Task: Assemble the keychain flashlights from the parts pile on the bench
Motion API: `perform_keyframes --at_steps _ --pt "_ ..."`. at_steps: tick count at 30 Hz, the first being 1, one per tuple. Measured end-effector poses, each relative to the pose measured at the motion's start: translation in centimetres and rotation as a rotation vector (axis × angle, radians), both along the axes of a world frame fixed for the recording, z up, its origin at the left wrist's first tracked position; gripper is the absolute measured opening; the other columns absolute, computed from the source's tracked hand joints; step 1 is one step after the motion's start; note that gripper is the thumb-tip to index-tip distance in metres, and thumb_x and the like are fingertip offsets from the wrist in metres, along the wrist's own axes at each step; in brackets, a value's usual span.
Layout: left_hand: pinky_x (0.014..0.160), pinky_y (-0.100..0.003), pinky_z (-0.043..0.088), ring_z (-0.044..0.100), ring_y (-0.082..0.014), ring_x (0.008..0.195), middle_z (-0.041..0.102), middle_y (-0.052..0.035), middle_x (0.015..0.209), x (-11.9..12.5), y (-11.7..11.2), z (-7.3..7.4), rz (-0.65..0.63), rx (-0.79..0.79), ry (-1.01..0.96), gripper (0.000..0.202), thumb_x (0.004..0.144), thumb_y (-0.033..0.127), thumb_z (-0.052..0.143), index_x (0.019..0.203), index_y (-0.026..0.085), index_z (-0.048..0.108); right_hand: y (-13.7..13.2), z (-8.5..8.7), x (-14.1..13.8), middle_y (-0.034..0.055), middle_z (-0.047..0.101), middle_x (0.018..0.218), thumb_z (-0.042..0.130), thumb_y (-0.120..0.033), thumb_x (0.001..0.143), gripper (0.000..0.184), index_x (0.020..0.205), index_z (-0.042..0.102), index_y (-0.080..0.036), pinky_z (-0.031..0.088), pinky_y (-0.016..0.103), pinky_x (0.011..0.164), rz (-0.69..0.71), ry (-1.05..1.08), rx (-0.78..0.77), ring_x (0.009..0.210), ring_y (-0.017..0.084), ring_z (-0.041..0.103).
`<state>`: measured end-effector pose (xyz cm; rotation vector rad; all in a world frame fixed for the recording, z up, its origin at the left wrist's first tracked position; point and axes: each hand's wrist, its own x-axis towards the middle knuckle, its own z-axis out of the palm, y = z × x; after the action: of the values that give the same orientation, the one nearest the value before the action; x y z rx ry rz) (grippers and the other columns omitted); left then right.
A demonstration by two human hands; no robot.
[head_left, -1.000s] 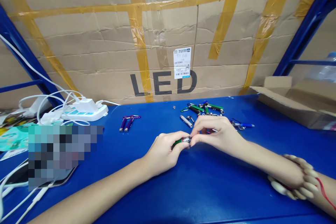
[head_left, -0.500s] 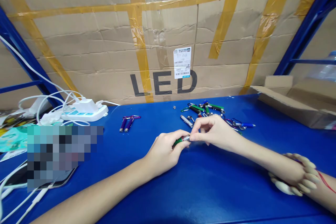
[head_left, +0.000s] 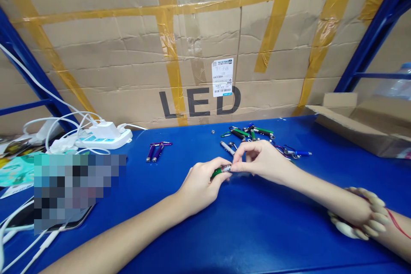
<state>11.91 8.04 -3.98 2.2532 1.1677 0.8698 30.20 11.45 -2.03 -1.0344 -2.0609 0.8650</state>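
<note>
My left hand [head_left: 201,182] is closed round a small green keychain flashlight [head_left: 221,171], its silver end pointing right. At that end, the thumb and forefinger of my right hand [head_left: 257,158] are pinched together; the fingertips hide what is between them. Just behind my right hand lies a pile of small flashlights [head_left: 252,132], green, black and blue, some with carabiner clips. A silver flashlight [head_left: 227,147] lies left of the pile. Farther left, two purple flashlights [head_left: 156,152] lie side by side with purple clips. A tiny metal piece [head_left: 212,131] sits near the back.
A white power strip [head_left: 112,139] with cables stands at the back left, a phone [head_left: 72,222] in front of it, partly pixelated. An open cardboard box [head_left: 379,137] is at the right. A large taped carton [head_left: 128,72] walls off the back of the blue table [head_left: 244,231].
Both hands hold almost the same pose at the flashlight. The view has shifted very slightly.
</note>
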Motion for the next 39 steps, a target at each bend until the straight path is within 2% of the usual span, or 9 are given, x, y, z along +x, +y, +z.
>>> perform_keyframes --at_steps 8,14,19,29,34,39 --pt "0.066 -0.021 0.041 0.061 -0.0134 0.072 0.067 0.0027 0.081 -0.12 0.06 -0.26 -0.033 -0.027 0.002 0.009 0.086 0.019 0.05 0.089 0.021 0.058 0.19 -0.31 0.22 0.0002 0.058 0.055 0.076 -0.04 0.059 0.025 0.061 0.07 -0.015 0.03 0.021 0.039 -0.003 -0.017 -0.009 0.042 0.008 0.043" --pt "0.063 -0.02 0.04 0.062 -0.013 0.072 0.068 0.0031 0.083 -0.21 0.06 -0.3 -0.039 -0.015 -0.012 0.009 0.085 0.019 0.051 0.09 0.021 0.058 0.17 -0.56 0.09 0.0009 0.058 0.048 0.074 -0.043 0.06 0.029 0.063 0.07 -0.014 0.031 0.02 0.036 0.017 -0.015 -0.152 0.037 0.008 0.042" --pt "0.064 -0.02 0.041 0.062 -0.0131 0.071 0.068 0.0028 0.084 -0.33 0.0 -0.5 -0.032 0.017 -0.007 0.01 0.085 0.018 0.052 0.091 0.021 0.058 -0.04 -0.61 -0.16 0.0006 0.06 0.052 0.074 -0.043 0.062 0.029 0.061 0.068 -0.015 0.032 0.02 0.037 0.024 0.032 -0.2 0.038 0.007 0.043" --pt "0.065 -0.021 0.043 0.063 -0.0143 0.074 0.069 0.0018 0.087 -0.25 -0.19 -0.36 0.014 0.087 -0.009 0.014 0.086 0.017 0.051 0.095 0.022 0.06 -0.27 -0.82 -0.25 0.0004 0.055 0.051 0.067 -0.053 0.068 0.04 0.06 0.062 -0.014 0.029 0.02 0.038 0.004 0.048 -0.232 0.04 0.007 0.042" --pt "0.074 -0.024 0.046 0.064 -0.0166 0.081 0.069 0.0006 0.092 -0.21 -0.14 -0.58 0.008 0.064 -0.037 0.023 0.086 0.019 0.05 0.108 0.024 0.055 -0.5 -0.5 -0.46 -0.0014 0.053 0.049 0.067 -0.057 0.064 0.045 0.056 0.057 -0.014 0.026 0.02 0.04 0.008 0.067 -0.291 0.039 0.006 0.039" --pt "0.068 -0.023 0.045 0.063 -0.0157 0.074 0.068 0.0003 0.084 -0.19 -0.13 -0.68 0.019 0.09 -0.014 0.012 0.086 0.019 0.05 0.096 0.021 0.057 -0.5 -0.41 -0.47 -0.0035 0.05 0.045 0.069 -0.055 0.064 0.043 0.055 0.055 -0.015 0.023 0.02 0.039 0.004 0.065 -0.319 0.038 0.005 0.037"
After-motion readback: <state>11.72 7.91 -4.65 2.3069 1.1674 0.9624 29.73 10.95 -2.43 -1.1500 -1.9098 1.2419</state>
